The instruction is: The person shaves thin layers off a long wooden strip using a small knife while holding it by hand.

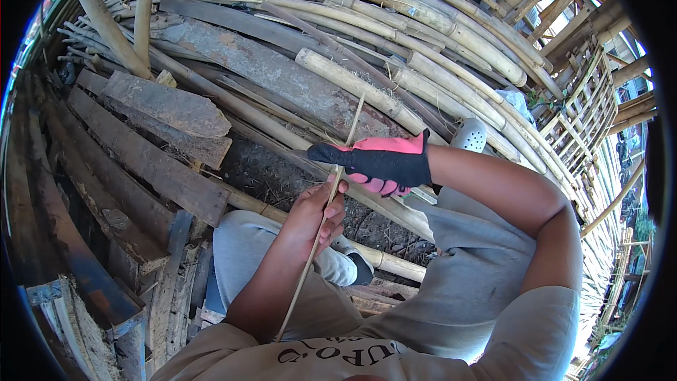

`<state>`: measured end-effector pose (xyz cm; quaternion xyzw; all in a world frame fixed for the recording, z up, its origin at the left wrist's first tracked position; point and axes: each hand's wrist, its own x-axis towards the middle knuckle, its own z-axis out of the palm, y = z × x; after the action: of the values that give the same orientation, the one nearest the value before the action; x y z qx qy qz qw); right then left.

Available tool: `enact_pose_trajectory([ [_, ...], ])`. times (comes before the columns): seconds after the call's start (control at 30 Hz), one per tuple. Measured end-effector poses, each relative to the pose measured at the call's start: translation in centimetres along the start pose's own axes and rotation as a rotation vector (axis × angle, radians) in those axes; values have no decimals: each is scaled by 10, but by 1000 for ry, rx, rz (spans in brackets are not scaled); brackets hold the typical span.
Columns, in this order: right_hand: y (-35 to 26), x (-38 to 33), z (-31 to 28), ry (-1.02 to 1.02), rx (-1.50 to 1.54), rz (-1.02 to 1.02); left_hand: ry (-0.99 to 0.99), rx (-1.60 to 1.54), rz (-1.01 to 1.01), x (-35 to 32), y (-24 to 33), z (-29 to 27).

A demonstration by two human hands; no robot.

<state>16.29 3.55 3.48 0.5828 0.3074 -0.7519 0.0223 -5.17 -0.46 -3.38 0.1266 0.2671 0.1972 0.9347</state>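
Fingers (331, 204) of the bare left hand (314, 215) are clamped on the thin bamboo strip (321, 229) at frame centre, the gloved right hand (384, 162) closed on it just above; best keep both grips close and firm.

Pink-and-black glove (384, 162), pale yellow bamboo strip (321, 229) (grey trousers (486, 289) beneath).

head view: worn on the person's head | faces steeply down over chest and lap | close to both hands, left hand (317, 215) nearest | fisheye bends the bamboo poles (395, 0) at the rim | only one view
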Motion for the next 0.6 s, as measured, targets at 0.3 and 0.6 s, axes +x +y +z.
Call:
enact_pose_trajectory([
  [0.3, 13, 10, -21, 950, -878, -947, -62, -98, 29, -5, 10, 0],
  [0.6, 21, -2, -8, 829, -1509, -707, 146, 202, 67, -4, -2, 1],
])
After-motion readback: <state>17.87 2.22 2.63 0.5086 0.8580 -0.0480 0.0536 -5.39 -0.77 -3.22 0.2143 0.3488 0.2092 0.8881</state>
